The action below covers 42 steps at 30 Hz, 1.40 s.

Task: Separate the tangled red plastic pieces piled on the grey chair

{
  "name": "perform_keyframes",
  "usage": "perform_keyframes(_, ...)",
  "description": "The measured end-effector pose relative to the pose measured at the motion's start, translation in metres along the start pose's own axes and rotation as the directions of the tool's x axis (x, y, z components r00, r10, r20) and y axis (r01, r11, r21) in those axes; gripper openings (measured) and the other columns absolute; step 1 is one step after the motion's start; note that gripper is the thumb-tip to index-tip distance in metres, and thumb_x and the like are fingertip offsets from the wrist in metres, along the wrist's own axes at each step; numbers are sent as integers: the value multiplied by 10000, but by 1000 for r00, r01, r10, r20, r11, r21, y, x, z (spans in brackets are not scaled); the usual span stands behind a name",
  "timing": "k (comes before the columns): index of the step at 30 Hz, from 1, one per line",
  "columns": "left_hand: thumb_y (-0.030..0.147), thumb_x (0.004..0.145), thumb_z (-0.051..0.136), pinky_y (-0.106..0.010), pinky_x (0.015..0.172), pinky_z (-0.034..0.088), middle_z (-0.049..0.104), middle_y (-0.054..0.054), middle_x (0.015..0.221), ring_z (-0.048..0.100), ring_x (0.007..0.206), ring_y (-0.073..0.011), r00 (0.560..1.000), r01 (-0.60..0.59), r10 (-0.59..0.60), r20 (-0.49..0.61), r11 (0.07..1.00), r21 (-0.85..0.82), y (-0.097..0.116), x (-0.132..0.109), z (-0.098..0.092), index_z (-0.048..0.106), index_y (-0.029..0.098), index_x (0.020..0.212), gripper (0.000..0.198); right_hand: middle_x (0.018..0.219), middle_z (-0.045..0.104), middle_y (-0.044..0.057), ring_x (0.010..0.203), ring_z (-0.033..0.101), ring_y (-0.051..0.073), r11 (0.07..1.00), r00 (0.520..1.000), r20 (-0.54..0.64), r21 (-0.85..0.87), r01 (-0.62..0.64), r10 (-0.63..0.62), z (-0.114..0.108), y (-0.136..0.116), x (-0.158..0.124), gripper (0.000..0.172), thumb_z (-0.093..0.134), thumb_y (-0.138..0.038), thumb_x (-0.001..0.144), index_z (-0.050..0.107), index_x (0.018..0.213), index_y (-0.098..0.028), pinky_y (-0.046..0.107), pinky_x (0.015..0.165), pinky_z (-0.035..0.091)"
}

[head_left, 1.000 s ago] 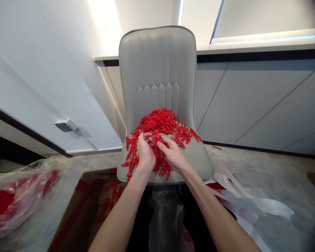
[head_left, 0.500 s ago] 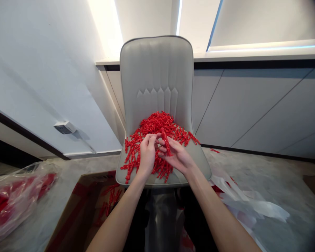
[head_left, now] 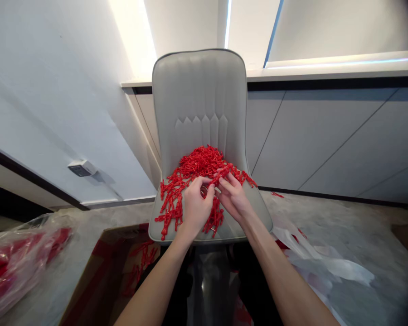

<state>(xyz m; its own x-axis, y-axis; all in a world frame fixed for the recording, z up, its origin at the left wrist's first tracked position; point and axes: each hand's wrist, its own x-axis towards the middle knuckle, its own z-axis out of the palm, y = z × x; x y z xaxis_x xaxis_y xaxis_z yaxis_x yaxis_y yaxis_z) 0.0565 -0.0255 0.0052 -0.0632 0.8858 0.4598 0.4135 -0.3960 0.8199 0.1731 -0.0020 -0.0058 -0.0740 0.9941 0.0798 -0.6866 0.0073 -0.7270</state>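
Two half-curled hands [head_left: 197, 206] pinch glossy red figure [head_left: 215, 180] (slim, plastic-looking) over rib-stitched grey chair [head_left: 200, 90].

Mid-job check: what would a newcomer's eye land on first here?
Probably the heap of bright red pieces on the seat of the grey chair, mid-picture. Just in front, the right hand holds one red piece, with the left hand close beside it. At lower left sits an open cardboard box with more red inside.

Head camera facing forward, down (hands [head_left: 197, 206] mid-view).
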Motion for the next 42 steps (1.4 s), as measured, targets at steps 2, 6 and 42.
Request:
perform_keyframes(2,216,908,579,-277,752,478,677,-18,864,625,791,-158,1000,-18,18,-1,999,40,-1,0,0,634,205,863,71,940,694,-2,902,639,156,999,999,5,-44,33,-33,1,0,0,283,850,-285,688,690,918,-245,280,816,531)
perform_keyframes(6,214,913,571,-253,705,471,658,2,833,614,760,-139,1000,-1,1,6,999,38,-1,0,2,616,208,840,86,890,704,2,876,642,158,991,996,-17,-102,87,-89,-1,4,0,292,870,-324,666,690,873,-225,285,847,529)
perform_keyframes(42,413,874,545,-403,836,527,741,-152,1035,696,1031,-339,806,222,-565,177,566,794,-51,17,-33,734,205,944,289,822,716,64,847,667,236,-187,956,-259,-941,-283,-141,-115,-7,31,163,609,-301,857,671,959,-190,301,730,436)
